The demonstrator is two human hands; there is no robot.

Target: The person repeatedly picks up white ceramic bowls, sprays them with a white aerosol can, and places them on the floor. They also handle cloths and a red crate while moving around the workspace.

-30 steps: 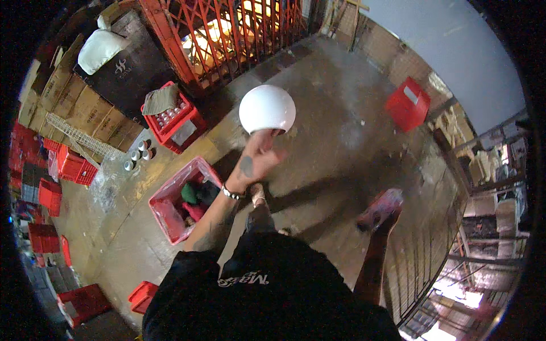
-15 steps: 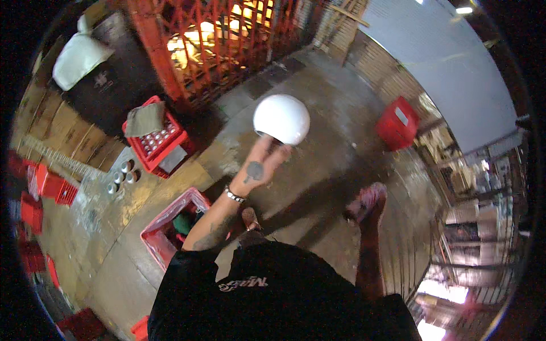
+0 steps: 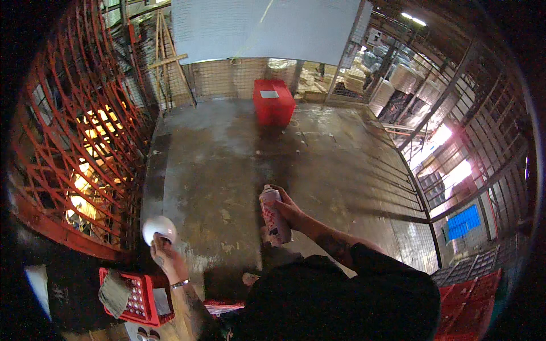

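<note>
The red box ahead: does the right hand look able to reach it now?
Probably not: the right hand holds a spray can, and much floor lies before the red box.

2 things: a glossy white globe (image 3: 159,227), rounded and smooth, held out at left in the left hand (image 3: 165,256), fingers covering its lower part; and a pale, red-and-dark-patterned spray can (image 3: 273,219), slightly tilted, gripped in the right hand (image 3: 289,209).

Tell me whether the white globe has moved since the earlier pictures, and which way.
Yes. Judged against the red gate, the white globe has shifted toward it in the picture: the gap looks much smaller now, though the camera has also turned.
</note>
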